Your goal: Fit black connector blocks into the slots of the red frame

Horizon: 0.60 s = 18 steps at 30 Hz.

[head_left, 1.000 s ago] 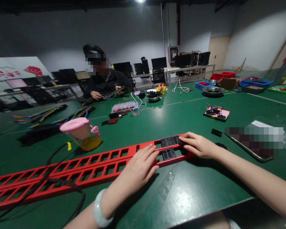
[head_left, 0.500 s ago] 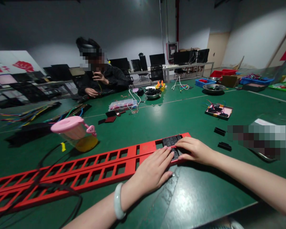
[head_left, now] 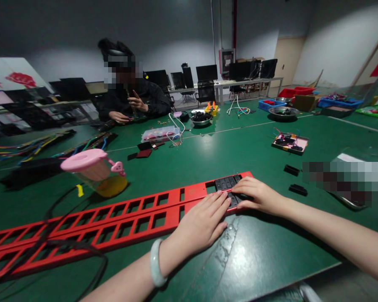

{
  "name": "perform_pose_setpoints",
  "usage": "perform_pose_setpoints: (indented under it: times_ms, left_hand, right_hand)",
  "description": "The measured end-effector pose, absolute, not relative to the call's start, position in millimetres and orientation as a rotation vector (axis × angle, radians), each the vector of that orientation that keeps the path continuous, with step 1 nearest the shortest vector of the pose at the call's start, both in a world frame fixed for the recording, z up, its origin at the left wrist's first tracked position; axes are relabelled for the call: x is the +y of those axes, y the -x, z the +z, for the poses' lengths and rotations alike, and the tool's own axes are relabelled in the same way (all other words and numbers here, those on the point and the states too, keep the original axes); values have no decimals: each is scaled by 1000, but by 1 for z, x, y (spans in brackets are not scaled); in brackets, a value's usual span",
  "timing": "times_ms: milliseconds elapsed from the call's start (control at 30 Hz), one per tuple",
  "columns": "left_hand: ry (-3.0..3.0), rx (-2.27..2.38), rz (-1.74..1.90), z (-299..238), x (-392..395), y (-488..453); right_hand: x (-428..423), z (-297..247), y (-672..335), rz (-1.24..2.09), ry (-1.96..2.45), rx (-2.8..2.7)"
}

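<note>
From my remote seat I take twelve o'clock as straight ahead in the head view, and I read each bearing from the hand I name.

My left hand (head_left: 197, 224) lies palm down across the red frame (head_left: 172, 217), fingers extended side by side, thumb set a little apart, nothing closed in the grasp. Its fingertips reach the near-row black inserts (head_left: 234, 201), which show at three o'clock of the tips and are partly covered by them. The far-row black inserts (head_left: 225, 183) sit in their opening just beyond those fingertips, at about twelve.

My right hand (head_left: 263, 197) comes in from the other side with curved fingers. The inserts are at its nine o'clock: its fingers bend over the ends of the rows, and its thumb is at the near-row end, lower and apart from the fingers. I cannot tell whether they pinch an insert or merely rest on it.

The frame runs off toward nine from my left hand, with a black cable (head_left: 45, 228) crossing it. The pink-lidded cup (head_left: 96, 174) stands at ten. From my right hand, one loose black piece (head_left: 291, 169) lies at two and another black piece (head_left: 298, 190) at three, both on the green table (head_left: 192, 161).
</note>
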State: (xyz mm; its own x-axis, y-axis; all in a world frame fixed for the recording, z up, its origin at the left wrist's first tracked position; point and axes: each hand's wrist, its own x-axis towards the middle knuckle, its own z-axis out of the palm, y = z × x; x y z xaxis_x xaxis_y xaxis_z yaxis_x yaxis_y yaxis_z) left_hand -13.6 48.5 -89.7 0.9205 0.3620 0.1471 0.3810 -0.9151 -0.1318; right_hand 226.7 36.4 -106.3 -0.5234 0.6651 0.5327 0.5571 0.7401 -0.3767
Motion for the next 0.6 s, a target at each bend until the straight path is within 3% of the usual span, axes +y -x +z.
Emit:
perform_pose_setpoints:
  times_ms: [600]
  left_hand:
    - [2930,-559,-233,-91,50,13]
  right_hand:
    - [37,-111,-227,131,886,-2269]
